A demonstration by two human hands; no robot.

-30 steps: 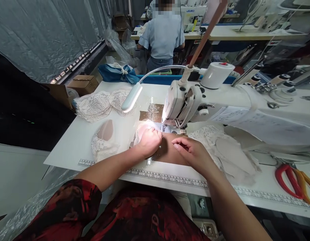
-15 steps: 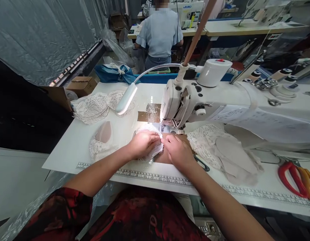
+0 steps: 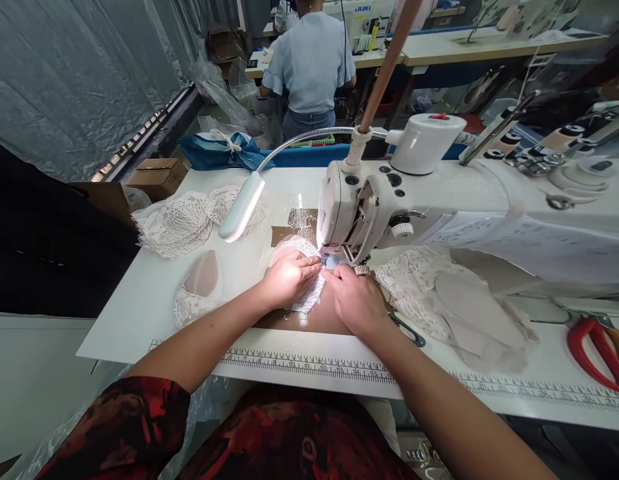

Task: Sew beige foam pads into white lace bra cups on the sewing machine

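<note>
A white lace cup piece (image 3: 308, 301) lies at the needle area of a white sewing machine (image 3: 339, 207). My left hand (image 3: 289, 279) rests on it, fingers together and pressing it down near the presser foot. My right hand (image 3: 358, 300) is just right of it, thumb and index finger pinched at the lace's edge close to the foot. My fingers partly cover the lace. Beneath lies brown tape (image 3: 284, 321) on the table. Small dark-handled snips (image 3: 408, 330) sit beside my right wrist.
Lace pieces (image 3: 172, 223) are piled at the far left, with a lace-and-beige cup (image 3: 199, 280) nearer. More lace and beige fabric (image 3: 469, 307) lies right. Red-handled scissors (image 3: 597, 353) sit at the right edge. A lamp (image 3: 242, 207) hangs over the table. A co-worker (image 3: 312, 63) sits ahead.
The lace piece has turned under my left hand; more of it shows beyond the fingers and less toward me. My right fingertips have moved slightly nearer the foot. The view has shifted a little.
</note>
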